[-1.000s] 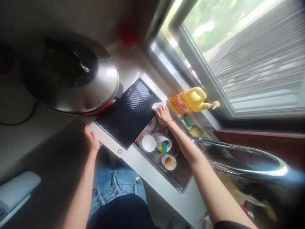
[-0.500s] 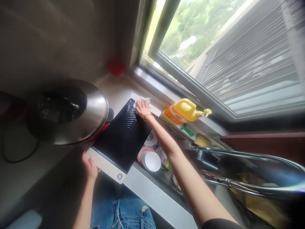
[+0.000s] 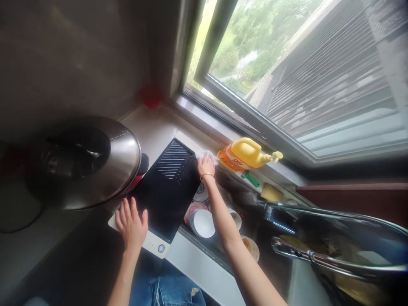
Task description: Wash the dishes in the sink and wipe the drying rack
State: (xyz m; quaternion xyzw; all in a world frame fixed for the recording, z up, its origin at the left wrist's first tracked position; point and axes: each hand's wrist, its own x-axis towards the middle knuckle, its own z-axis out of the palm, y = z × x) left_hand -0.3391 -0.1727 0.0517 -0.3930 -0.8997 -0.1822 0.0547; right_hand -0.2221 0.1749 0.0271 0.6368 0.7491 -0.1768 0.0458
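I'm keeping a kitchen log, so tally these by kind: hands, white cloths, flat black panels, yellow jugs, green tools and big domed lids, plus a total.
Left hand plus right hand: 2
White cloth: 1
Flat black panel: 1
Yellow jug: 1
Green tool: 1
Big domed lid: 1
Total: 7

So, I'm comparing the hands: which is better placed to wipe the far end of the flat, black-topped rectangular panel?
Probably the right hand: its fingers are on the crumpled white wipe at the panel's far end. The left hand, fingers spread, is over the near edge.
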